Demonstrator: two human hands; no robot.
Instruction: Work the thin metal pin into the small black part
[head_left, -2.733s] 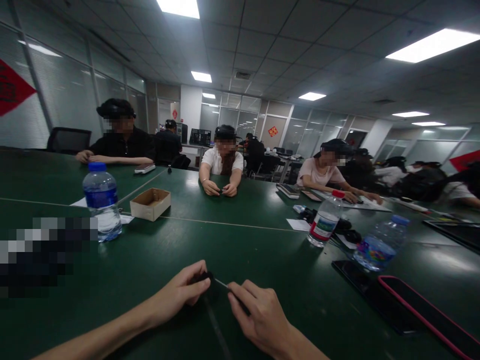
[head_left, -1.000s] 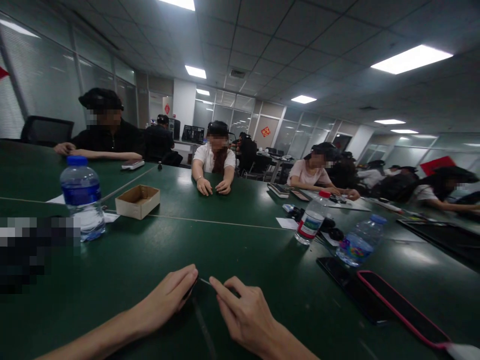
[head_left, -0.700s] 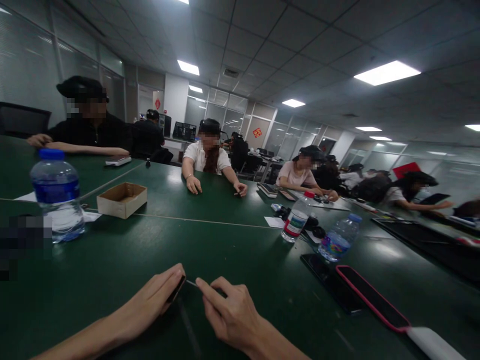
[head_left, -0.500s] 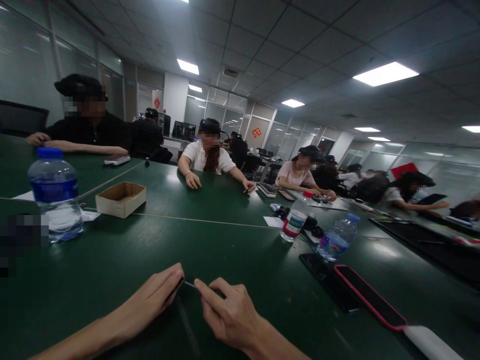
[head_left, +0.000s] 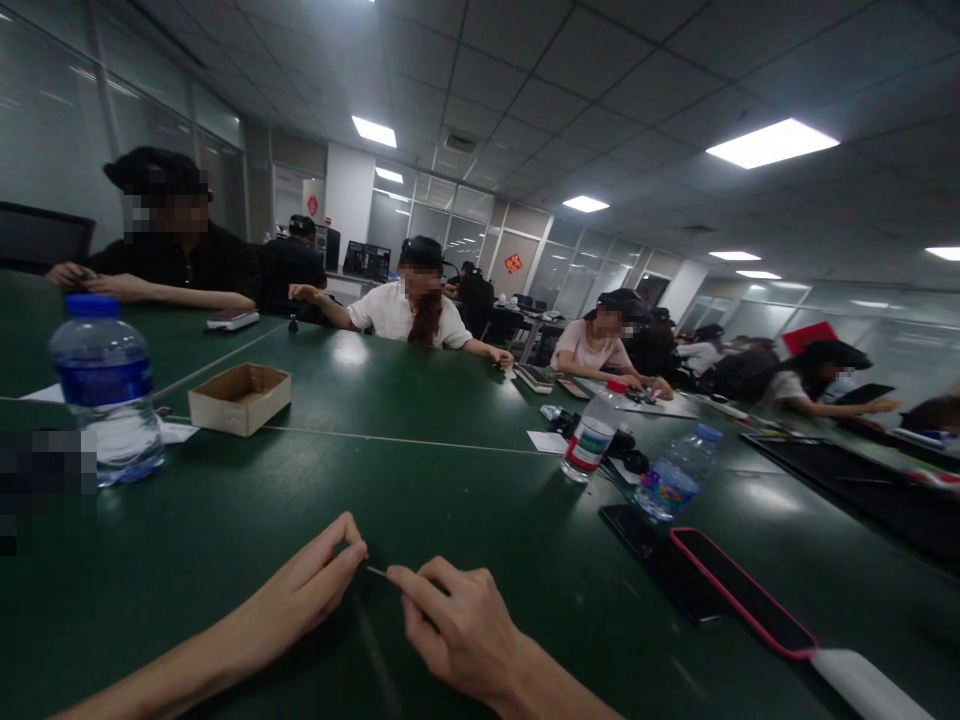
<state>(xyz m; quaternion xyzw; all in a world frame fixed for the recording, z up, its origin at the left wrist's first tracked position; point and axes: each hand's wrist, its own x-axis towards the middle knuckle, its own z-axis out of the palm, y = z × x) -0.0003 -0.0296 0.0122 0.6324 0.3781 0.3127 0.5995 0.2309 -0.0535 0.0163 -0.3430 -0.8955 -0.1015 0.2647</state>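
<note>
My right hand (head_left: 465, 625) is closed in a pinch around a thin grey rod (head_left: 376, 571), whose free end points left. Across a small gap, the tip of the rod comes close to the fingertips of my left hand (head_left: 319, 570). The left thumb and fingers are pressed together, and whatever lies between them is hidden. Both hands are held low over the green table (head_left: 450, 510), near its front edge.
An open cardboard box (head_left: 240, 400) stands left of centre, beside a large water bottle (head_left: 109, 390). To the right are a red-capped bottle (head_left: 592, 435), a blue-capped bottle (head_left: 679, 475), a black phone (head_left: 656, 560) and a pink-edged phone (head_left: 742, 590). Several people sit around.
My left hand has turned and its fingers have shifted, hiding the dark edge that showed in it. My right hand has hardly moved. Across the table, a person has reached an arm out sideways.
</note>
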